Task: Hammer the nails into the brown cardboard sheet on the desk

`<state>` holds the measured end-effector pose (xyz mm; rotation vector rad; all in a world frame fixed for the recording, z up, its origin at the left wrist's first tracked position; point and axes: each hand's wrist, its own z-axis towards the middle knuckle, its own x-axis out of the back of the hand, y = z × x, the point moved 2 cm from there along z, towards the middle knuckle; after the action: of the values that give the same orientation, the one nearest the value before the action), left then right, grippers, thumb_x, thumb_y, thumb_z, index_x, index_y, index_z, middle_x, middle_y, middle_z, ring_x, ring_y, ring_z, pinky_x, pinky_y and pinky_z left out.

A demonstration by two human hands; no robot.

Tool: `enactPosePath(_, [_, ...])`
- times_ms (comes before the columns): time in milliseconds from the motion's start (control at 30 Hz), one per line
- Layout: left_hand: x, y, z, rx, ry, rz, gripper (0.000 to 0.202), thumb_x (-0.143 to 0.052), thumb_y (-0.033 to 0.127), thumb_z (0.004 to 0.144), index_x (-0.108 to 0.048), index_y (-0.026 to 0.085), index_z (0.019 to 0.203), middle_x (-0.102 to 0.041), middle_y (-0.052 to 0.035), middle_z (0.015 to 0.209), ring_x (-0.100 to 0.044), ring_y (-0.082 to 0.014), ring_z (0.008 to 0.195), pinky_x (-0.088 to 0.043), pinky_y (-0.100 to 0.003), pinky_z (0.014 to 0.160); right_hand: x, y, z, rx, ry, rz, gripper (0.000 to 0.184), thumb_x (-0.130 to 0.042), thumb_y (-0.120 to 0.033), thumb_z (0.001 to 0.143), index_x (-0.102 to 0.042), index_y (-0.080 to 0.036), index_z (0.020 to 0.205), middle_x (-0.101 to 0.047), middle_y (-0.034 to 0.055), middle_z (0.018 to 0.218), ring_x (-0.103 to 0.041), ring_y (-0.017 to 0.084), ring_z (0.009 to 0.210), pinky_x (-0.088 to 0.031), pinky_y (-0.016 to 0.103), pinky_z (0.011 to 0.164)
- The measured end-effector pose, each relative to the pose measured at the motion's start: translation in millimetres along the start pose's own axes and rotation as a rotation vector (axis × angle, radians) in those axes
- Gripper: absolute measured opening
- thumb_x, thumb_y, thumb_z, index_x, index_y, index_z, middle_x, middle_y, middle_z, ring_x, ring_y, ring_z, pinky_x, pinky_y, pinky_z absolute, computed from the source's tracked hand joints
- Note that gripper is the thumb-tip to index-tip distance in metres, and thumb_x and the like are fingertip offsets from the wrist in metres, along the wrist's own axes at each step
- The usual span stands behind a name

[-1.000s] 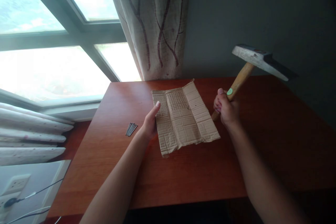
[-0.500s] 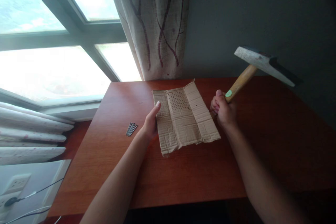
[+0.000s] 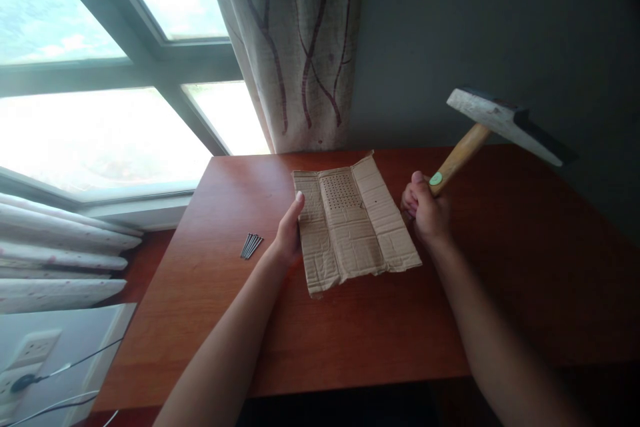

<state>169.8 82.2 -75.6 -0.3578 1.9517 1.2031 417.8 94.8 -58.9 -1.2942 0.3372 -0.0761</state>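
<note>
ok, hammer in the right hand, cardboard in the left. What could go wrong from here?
1. The left hand grips the left edge of the cardboard, thumb on top; a stray blow from the hammer in the right hand could catch it.
2. The cardboard is creased and peppered with small holes, so it might fold or tear if struck.
3. The nails lie loose beside the left forearm; a sideways nudge could scatter them.

At far left we see a bright, grey-framed window (image 3: 156, 65); right of it, a branch-patterned curtain (image 3: 300, 47) hangs beside a dark wall (image 3: 430, 27). Near left, we spot a socket (image 3: 37, 350) beside a reddish wooden table (image 3: 370, 340).
</note>
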Motion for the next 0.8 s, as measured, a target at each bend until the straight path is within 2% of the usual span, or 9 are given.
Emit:
enactPosePath(300, [-3.7, -1, 2, -0.023, -0.024, 0.007, 0.067, -0.055, 0.062, 0.091, -0.06, 0.015, 0.138, -0.074, -0.0151, 0.121, -0.066, -0.038, 0.12, -0.047, -0.052, 0.109, -3, 2, -2, 0.009, 0.034, 0.013, 0.062, -0.067, -0.062, 0.086, -0.035, -0.022, 0.053, -0.032, -0.0064, 0.043, -0.028, 0.007, 0.037, -0.018, 0.026, 0.037])
enactPosePath(600, [-6.2, -2, 3, 0.002, -0.046, 0.013, 0.072, -0.052, 0.067, 0.09, -0.06, 0.014, 0.138, -0.073, -0.0158, 0.122, -0.065, -0.0387, 0.121, -0.048, -0.053, 0.109, -19, 2, -10, 0.038, 0.087, 0.127, 0.065, -0.07, -0.063, 0.082, -0.03, -0.021, 0.052, -0.027, -0.0061, 0.044, -0.026, 0.007, 0.042, -0.016, 0.027, 0.042])
enactPosePath(800, [-7.8, -2, 2, 0.009, -0.045, 0.006, 0.071, -0.052, 0.066, 0.091, -0.059, 0.015, 0.139, -0.073, -0.0154, 0.122, -0.066, -0.0384, 0.12, -0.048, -0.052, 0.109, -20, 0, -10, -0.041, 0.082, 0.242, 0.063, -0.069, -0.064, 0.083, -0.031, -0.022, 0.054, -0.026, -0.0077, 0.043, -0.02, 0.007, 0.038, -0.01, 0.026, 0.039])
